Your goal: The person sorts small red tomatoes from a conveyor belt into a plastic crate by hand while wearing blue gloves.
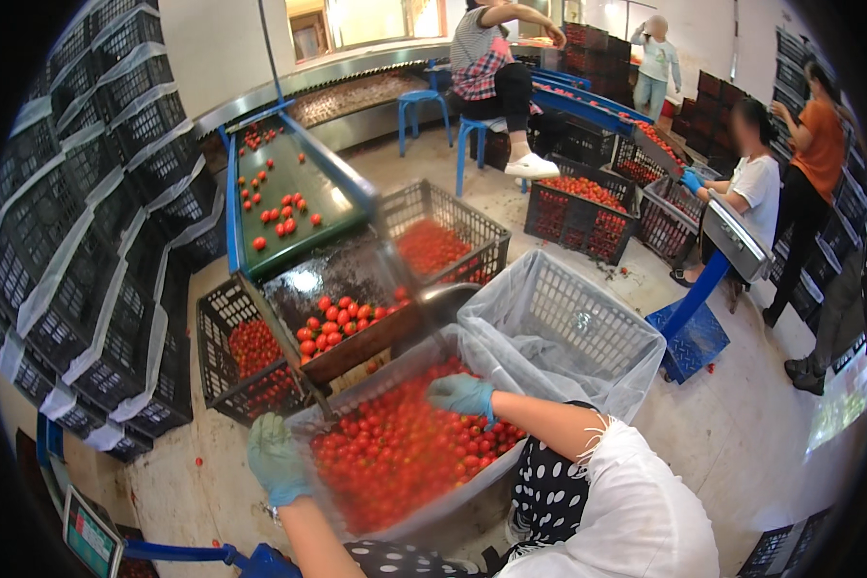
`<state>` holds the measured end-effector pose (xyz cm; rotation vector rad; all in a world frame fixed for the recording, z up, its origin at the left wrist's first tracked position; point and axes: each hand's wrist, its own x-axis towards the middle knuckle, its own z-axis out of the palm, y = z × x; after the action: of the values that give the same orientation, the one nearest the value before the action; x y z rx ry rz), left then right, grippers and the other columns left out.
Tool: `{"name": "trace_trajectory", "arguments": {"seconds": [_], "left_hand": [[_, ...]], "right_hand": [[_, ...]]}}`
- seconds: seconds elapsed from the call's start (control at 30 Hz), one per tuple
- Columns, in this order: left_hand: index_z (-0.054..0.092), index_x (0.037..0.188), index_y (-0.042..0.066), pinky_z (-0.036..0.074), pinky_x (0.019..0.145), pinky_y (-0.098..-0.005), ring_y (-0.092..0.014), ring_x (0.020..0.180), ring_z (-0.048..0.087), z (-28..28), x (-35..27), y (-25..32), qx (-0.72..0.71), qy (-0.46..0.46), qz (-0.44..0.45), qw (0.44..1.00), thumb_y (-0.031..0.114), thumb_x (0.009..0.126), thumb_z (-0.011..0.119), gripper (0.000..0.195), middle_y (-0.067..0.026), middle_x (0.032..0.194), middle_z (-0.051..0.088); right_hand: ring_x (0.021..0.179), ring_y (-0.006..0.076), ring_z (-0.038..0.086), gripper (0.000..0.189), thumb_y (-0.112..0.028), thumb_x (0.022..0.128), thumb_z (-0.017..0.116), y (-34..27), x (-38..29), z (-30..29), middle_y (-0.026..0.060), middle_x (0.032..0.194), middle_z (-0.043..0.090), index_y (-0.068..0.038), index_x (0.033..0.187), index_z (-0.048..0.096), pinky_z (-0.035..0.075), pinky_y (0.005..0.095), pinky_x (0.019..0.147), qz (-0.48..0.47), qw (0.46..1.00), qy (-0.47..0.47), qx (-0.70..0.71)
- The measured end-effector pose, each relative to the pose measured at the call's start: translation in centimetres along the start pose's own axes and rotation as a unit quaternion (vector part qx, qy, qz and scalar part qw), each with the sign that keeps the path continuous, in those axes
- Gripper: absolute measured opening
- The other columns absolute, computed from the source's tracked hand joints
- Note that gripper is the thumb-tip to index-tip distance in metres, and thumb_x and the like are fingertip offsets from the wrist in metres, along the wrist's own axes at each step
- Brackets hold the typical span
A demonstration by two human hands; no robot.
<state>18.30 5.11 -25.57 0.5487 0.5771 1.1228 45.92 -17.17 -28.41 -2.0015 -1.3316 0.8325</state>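
Note:
Right in front of me stands a crate with a pale plastic liner (pixel 469 495), full of red cherry tomatoes (pixel 397 448), partly blurred. My left hand (pixel 278 459), in a bluish-green glove, is upright at the crate's left rim. Whether it grips the rim or liner is not clear. My right hand (pixel 461 396), also gloved, is low over the tomatoes near the crate's far side. Its fingertips are hard to make out. Beyond the crate, a metal chute (pixel 332 271) holds larger-looking tomatoes (pixel 339 321) behind its front lip.
A green conveyor belt (pixel 296 249) carries scattered tomatoes towards the chute. Beside my crate is a lined crate (pixel 578 318). Crates of tomatoes flank the chute, left (pixel 217 347) and right (pixel 495 249). Stacked black crates (pixel 65 289) rise at left. Several people are beyond, one seated at a sorting line (pixel 755 180).

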Motion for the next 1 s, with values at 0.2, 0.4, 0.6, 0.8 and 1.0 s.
{"name": "trace_trajectory", "arguments": {"seconds": [0.2, 0.4, 0.6, 0.8, 1.0], "left_hand": [[0.059, 0.098, -0.001, 0.048, 0.083, -0.0360, -0.025, 0.088, 0.061, -1.1, 0.4, 0.0, -0.020, -0.003, -0.001, 1.000, 0.014, 0.084, 0.048, 0.023, -0.0159, 0.098, 0.063], [0.053, 0.109, 0.000, 0.044, 0.083, -0.0328, -0.021, 0.093, 0.055, -1.5, 0.5, 0.3, -0.002, -0.009, -0.015, 1.000, 0.015, 0.087, 0.050, 0.026, -0.0117, 0.100, 0.059], [0.054, 0.107, 0.000, 0.044, 0.082, -0.0338, -0.022, 0.093, 0.056, -1.9, 1.0, 0.0, 0.006, -0.016, -0.021, 1.000, 0.016, 0.087, 0.049, 0.026, -0.0122, 0.102, 0.060], [0.058, 0.102, 0.002, 0.046, 0.079, -0.0341, -0.025, 0.090, 0.059, -1.9, 1.3, -0.6, 0.016, 0.008, -0.001, 1.000, 0.019, 0.084, 0.047, 0.027, -0.0144, 0.101, 0.061], [0.052, 0.112, -0.001, 0.044, 0.084, -0.0340, -0.023, 0.095, 0.056, -1.8, 0.9, -0.3, 0.029, 0.002, 0.000, 1.000, 0.016, 0.088, 0.047, 0.031, -0.0129, 0.106, 0.058]], "right_hand": [[0.093, 0.0259, 0.059, 0.033, -0.032, 0.085, 0.050, -0.3, -0.3, 0.4, 0.0122, 0.101, 0.062, -0.007, 0.105, 0.058, 0.044, 0.0368, 0.085, -0.027, 1.000, 0.003, 0.001], [0.090, 0.0265, 0.059, 0.032, -0.032, 0.085, 0.051, 0.3, 0.5, 1.3, 0.0128, 0.098, 0.062, -0.007, 0.103, 0.059, 0.044, 0.0370, 0.083, -0.042, 0.998, -0.013, -0.034], [0.097, 0.0300, 0.057, 0.039, -0.040, 0.084, 0.049, 0.7, 0.7, 1.3, 0.0134, 0.105, 0.060, -0.009, 0.106, 0.059, 0.042, 0.0381, 0.087, -0.033, 0.998, -0.038, -0.037], [0.087, 0.0263, 0.060, 0.030, -0.031, 0.084, 0.052, 0.9, 0.5, 1.7, 0.0129, 0.094, 0.063, -0.007, 0.100, 0.060, 0.045, 0.0367, 0.079, -0.057, 0.998, -0.010, -0.018], [0.083, 0.0259, 0.060, 0.030, -0.032, 0.083, 0.053, 0.7, 0.4, 1.9, 0.0125, 0.091, 0.063, -0.007, 0.099, 0.060, 0.046, 0.0364, 0.077, -0.053, 0.998, -0.010, -0.019]]}}
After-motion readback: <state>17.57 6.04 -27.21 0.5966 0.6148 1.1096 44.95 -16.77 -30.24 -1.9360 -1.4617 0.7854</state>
